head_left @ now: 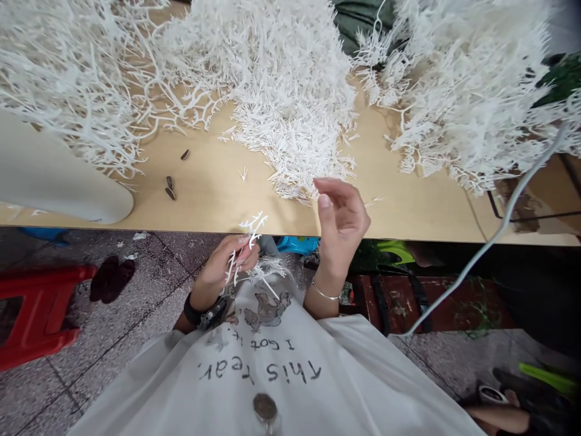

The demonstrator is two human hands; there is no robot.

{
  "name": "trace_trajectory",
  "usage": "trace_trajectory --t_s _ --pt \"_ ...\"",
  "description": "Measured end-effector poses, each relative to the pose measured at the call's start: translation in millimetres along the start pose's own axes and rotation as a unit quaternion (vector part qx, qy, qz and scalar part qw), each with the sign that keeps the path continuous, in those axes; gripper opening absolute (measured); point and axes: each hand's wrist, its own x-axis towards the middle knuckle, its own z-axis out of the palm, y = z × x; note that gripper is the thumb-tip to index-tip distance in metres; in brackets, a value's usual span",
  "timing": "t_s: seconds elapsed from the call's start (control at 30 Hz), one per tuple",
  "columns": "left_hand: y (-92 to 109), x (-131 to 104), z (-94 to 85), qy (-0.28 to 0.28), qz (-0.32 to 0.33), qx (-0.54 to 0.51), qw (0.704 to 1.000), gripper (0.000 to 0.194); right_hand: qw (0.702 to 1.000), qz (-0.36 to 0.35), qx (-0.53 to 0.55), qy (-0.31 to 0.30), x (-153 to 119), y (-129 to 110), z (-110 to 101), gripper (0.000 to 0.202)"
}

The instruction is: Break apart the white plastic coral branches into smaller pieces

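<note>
Grip of left hand (pixel 218 261) closed on white branched sprig (pixel 255 230), right hand (pixel 342 221) open near white pile (pixel 290 91), tabletop (pixel 213 172) beneath pile

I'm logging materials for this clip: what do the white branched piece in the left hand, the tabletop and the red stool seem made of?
White branched piece: probably matte plastic, judging by its thin, evenly white prongs.
Tabletop: smooth, pale tan, wood or wood-look laminate; I can't tell which.
Red stool: likely moulded plastic, slightly shiny, with even colour and rounded edges.
</note>
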Motion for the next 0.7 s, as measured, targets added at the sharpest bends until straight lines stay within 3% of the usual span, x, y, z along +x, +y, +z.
trace_trajectory --t_s 0.1,0.23,0.33,0.53,0.7 --pt "-1 3 0.3 0.003 0.0 -0.006 1.0 0.046 0.997 0.003 0.077 -0.018 -14 9 -12 0.012" --pt "-5 3 0.2 -0.009 0.039 0.0 0.999 0.04 0.965 -0.001 0.127 -0.23 -28 20 -21 0.011" --pt "-10 2 -1.4 0.003 0.069 0.01 0.998 0.024 0.945 -0.033 0.076 -0.317 -31 21 -21 0.017" --pt "-16 -1 -3.3 0.06 0.149 -0.004 0.987 0.009 0.93 -0.086 0.103 -0.343 -35 25 -13 0.051" --pt "-3 5 2.1 -0.031 0.148 0.012 0.988 0.022 0.942 -0.081 0.089 -0.314 -45 24 -8 0.054"
